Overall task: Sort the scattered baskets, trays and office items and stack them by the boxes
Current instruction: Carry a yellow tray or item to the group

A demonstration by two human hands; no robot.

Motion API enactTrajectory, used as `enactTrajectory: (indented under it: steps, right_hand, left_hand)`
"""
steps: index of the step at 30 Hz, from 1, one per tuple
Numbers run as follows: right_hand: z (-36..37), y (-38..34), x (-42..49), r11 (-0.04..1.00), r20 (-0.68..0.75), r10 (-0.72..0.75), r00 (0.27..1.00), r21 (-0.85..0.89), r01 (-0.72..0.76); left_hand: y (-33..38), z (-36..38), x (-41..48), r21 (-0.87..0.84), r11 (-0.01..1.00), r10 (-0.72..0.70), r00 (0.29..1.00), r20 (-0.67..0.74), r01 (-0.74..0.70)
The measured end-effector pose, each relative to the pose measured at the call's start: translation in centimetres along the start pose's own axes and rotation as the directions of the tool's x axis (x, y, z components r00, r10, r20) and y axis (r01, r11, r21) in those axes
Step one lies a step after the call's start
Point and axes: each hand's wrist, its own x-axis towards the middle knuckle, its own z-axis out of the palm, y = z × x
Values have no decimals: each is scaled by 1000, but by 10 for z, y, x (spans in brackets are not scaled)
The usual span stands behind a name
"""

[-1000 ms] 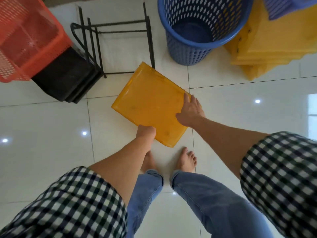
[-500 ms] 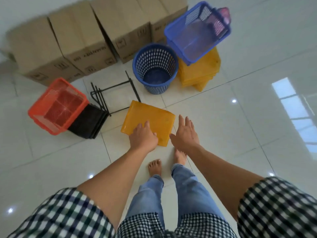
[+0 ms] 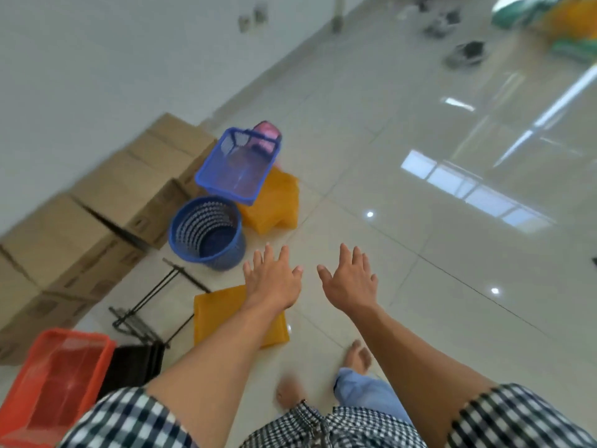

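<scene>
A flat yellow tray [image 3: 214, 313] lies on the white floor tiles, partly hidden under my left forearm. My left hand [image 3: 273, 278] hovers above its far edge with fingers spread, holding nothing. Empty too, my right hand [image 3: 350, 279] is stretched out beside it over bare floor, fingers straight. Past the hands stand a round blue basket [image 3: 206, 234], a blue rectangular basket [image 3: 237, 168] resting on a stack of yellow trays [image 3: 277, 202], and a row of cardboard boxes [image 3: 97, 218] along the wall.
An orange basket [image 3: 56, 378] sits at the lower left beside a stack of black trays [image 3: 132, 367] and a black wire rack [image 3: 155, 302]. A pink item [image 3: 266, 137] shows behind the blue rectangular basket. Blurred scattered items [image 3: 465, 53] lie far across the glossy floor.
Both hands let go of the yellow tray, which now lies on the floor. The hands rose and spread open, and the view lifted and swung toward the room.
</scene>
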Motion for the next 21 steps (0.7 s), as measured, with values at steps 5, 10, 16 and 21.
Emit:
enactTrajectory:
  steps: [5, 10, 16, 21]
  right_hand:
    - [-60, 79, -1, 969, -111, 212, 971, 153, -194]
    - [-126, 188, -11, 881, -207, 426, 881, 317, -352]
    - [-192, 330, -43, 741, -266, 633, 727, 480, -469]
    - [-225, 430, -84, 609, -279, 769, 575, 593, -527]
  left_hand:
    - [110, -11, 7, 166, 960, 231, 973, -17, -225]
    - [251, -5, -8, 288, 843, 472, 882, 10, -455]
    - [413, 31, -56, 360, 658, 683, 725, 83, -661]
    - [519, 73, -109, 398, 475, 804, 571, 166, -785]
